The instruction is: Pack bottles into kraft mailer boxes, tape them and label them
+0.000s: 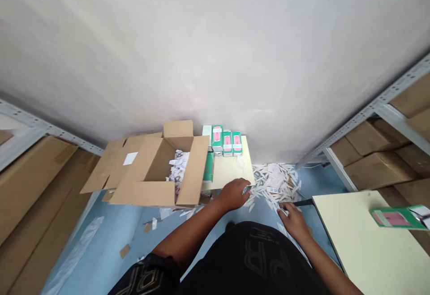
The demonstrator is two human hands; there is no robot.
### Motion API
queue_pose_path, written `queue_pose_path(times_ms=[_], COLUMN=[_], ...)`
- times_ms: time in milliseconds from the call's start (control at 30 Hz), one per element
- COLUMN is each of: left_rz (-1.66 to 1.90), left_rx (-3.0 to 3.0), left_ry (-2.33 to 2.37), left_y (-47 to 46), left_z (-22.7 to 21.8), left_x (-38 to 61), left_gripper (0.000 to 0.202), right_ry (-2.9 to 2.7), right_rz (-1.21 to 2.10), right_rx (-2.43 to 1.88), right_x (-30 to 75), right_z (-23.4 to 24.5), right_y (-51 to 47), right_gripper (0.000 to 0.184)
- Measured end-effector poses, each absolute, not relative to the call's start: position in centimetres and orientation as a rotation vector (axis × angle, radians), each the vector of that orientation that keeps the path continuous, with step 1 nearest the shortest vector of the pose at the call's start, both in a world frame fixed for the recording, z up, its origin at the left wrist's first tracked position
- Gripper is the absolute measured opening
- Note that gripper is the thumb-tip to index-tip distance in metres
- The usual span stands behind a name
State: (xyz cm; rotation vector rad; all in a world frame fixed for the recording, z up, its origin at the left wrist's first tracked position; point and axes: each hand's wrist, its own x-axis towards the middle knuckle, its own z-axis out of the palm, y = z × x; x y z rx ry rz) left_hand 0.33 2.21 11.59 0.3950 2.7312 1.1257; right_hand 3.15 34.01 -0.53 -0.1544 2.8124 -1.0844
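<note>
White strips (291, 179) lie in a loose heap on the floor (117, 223). Three green boxes (227, 145) with pink panels stand in a row on the left worktop (228, 168).

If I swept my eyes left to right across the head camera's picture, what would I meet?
Brown cartons → an open cardboard box → the person's left hand → their right hand → a green-and-pink box.

Green box (391, 218) cut off at right, small shirt print (265, 233) unreadable, brown cartons (36, 183) cropped at left
</note>
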Motion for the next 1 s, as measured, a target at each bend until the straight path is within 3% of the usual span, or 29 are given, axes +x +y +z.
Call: queue_pose_path(times_ms=[167,300,567,1000], left_rz=[1.161,1.247,1.183,1.153], left_rx=[0.088,-0.114,-0.121,-0.395], left_ry=[2.897,2.906,2.842,2.978], left_y=[-7.3,-10.7,-6.2,0.3], left_z=[16.2,16.6,13.7,14.8], left_x=[0.2,1.6,3.2,5.2], left_gripper=[0.038,0.034,0.032,0.03], right_ry=[2.718,2.686,2.561,2.411], right_rz=[-1.034,-0.996,-0.979,-1.119], right_rx=[-0.386,-0.519,-0.595,-0.633], right_x=[1.3,-0.2,-2.1,-8.9], right_z=[0.1,0.8,2.1,1.5], right_y=[28.7,27.1,27.7,30.3], right_gripper=[0.026,0.024,0.023,0.031])
